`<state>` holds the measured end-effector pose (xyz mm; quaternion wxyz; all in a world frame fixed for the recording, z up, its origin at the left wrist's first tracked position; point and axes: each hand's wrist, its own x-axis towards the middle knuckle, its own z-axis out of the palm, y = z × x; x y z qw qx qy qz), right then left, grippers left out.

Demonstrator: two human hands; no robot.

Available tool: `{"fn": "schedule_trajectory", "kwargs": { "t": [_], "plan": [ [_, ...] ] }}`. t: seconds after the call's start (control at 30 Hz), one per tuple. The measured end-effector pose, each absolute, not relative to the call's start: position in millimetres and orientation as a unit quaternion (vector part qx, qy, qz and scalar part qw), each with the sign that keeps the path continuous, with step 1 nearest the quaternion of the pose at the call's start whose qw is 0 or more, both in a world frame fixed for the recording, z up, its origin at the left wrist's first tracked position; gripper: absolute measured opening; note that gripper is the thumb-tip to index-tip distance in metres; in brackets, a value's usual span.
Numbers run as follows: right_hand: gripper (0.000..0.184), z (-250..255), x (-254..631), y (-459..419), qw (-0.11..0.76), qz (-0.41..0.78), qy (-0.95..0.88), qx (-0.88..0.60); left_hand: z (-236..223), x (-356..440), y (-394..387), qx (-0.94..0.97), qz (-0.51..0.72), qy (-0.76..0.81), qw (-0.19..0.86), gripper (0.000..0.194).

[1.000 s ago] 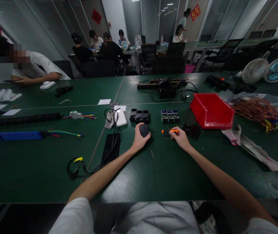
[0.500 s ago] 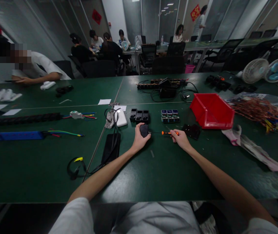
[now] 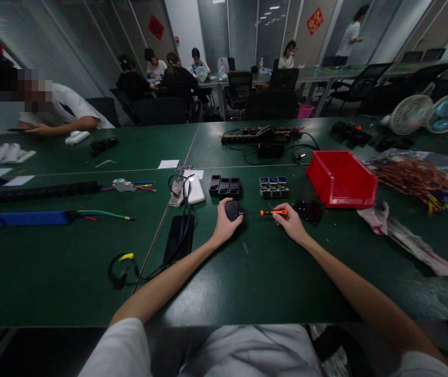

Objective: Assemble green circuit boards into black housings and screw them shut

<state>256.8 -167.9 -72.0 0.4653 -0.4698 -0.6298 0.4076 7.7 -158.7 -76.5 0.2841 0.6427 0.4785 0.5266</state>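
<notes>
My left hand [image 3: 225, 222] is closed round a small black plastic case [image 3: 232, 210], its side turned to the right. In my right hand [image 3: 291, 224] is an orange-and-black screwdriver [image 3: 274, 212], pinched by the handle and lying level. Its thin shaft points left, and the tip is at the case's right side; whether it sits in a screw is too small to tell. Just behind my left hand are several black open housings [image 3: 224, 186] in a row. Small circuit boards with screens [image 3: 273, 187] stand behind the screwdriver. Flat black pieces [image 3: 309, 211] lie beside my right hand.
A red bin [image 3: 342, 180] stands to the right, with bundled copper wires [image 3: 412, 178] beyond it. A white power bank [image 3: 194, 189], cables and a black pouch [image 3: 179, 238] lie to the left. A co-worker [image 3: 63, 107] sits at the far left.
My right-hand fingers have shifted on the screwdriver handle, showing more of its orange side. The left hand and the black case stay in place. A person in the background has walked right.
</notes>
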Motion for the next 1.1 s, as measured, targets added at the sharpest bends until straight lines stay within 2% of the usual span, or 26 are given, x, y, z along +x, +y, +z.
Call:
{"fn": "schedule_trajectory", "kwargs": {
  "t": [0.2, 0.6, 0.7, 0.8, 1.1],
  "plan": [
    [0.031, -67.7, 254.8, -169.0, 0.451, 0.416, -0.628, -0.478, -76.5, 7.4, -159.0, 0.646, 0.524, 0.480, 0.277, 0.059],
    [0.046, -64.7, 256.9, -170.3, 0.407, 0.382, -0.641, -0.527, -77.2, 7.6, -158.8, 0.641, 0.527, 0.480, 0.284, 0.059],
    [0.042, -67.7, 257.5, -168.3, 0.404, 0.392, -0.639, -0.524, -78.3, 7.2, -158.4, 0.646, 0.523, 0.481, 0.280, 0.059],
    [0.029, -68.2, 258.1, -167.5, 0.422, 0.373, -0.663, -0.493, -79.1, 6.8, -158.0, 0.649, 0.519, 0.483, 0.276, 0.060],
    [0.028, -71.6, 259.4, -167.6, 0.457, 0.403, -0.644, -0.463, -78.0, 6.7, -158.7, 0.649, 0.522, 0.480, 0.275, 0.060]
  ]
}}
